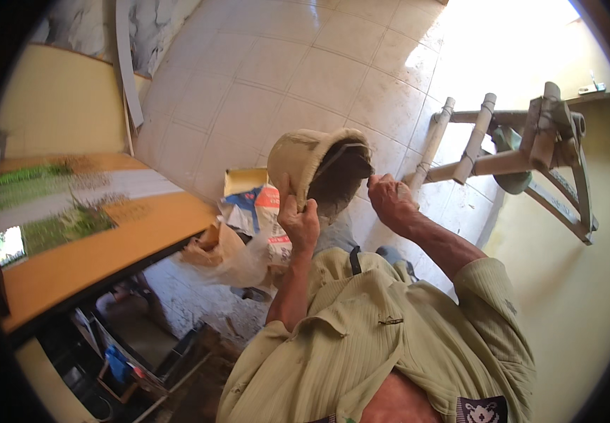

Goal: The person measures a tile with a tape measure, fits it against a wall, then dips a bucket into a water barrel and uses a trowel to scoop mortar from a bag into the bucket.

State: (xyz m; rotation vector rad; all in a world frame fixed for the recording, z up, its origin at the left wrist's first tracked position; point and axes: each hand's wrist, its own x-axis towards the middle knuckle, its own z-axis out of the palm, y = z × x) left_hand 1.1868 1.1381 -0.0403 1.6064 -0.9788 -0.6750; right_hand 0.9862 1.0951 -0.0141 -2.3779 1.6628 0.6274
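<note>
My left hand grips the near left side of a beige pot-like vessel, thumb at its rim and fingers along its outer wall. The vessel is tilted, its wide mouth turned toward my right. Its rim is thick and ridged, and the inside is dark brown. A thin pale line crosses the upper part of the mouth; what it is cannot be made out. Close to the right edge of the rim, my right hand is closed with its fingers curled. Whether it pinches the rim or a small object there is hidden.
To the left stands an orange-topped table with a glossy, reflecting surface. Paper and plastic bags lie beyond its corner on the tiled floor. A wooden pole frame stands at the right by the wall. Clutter fills the lower left.
</note>
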